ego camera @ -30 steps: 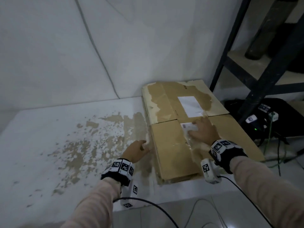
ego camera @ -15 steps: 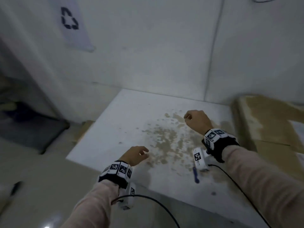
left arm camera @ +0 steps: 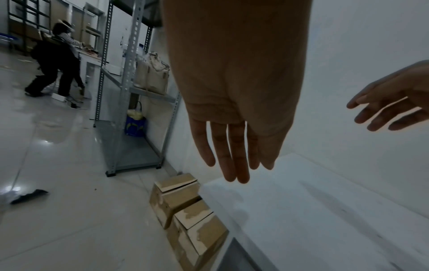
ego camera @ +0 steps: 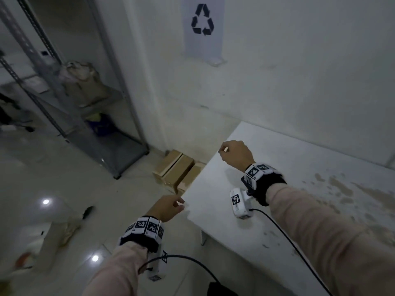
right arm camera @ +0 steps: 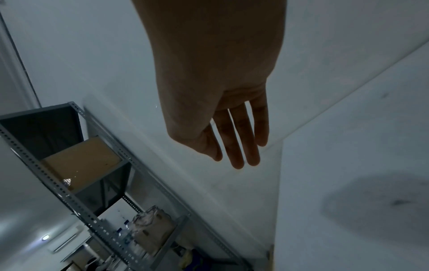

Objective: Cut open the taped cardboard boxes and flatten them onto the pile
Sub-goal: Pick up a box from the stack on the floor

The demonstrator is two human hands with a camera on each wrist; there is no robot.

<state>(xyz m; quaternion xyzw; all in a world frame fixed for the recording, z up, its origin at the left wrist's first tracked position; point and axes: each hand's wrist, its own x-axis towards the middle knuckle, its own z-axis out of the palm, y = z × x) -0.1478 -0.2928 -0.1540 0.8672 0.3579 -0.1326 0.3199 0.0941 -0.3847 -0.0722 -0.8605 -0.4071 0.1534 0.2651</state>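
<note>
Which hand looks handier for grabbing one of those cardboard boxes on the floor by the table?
Probably the left hand: empty, at the table's corner beside the cardboard boxes. The right hand, also empty, hangs over the tabletop.

Boxes (ego camera: 175, 169) wedged between table (ego camera: 277, 210), shelf (ego camera: 119, 144)

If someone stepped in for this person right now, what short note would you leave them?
Left hand: open, empty, at the table corner.
Right hand: open, empty, above the table.
Boxes: on the floor beside the table's end, against the wall, not yet flattened; whether tape remains is unclear.
No cutter or pile in view.
Left: pick up a box, cut it open, flatten it onto the pile.
</note>
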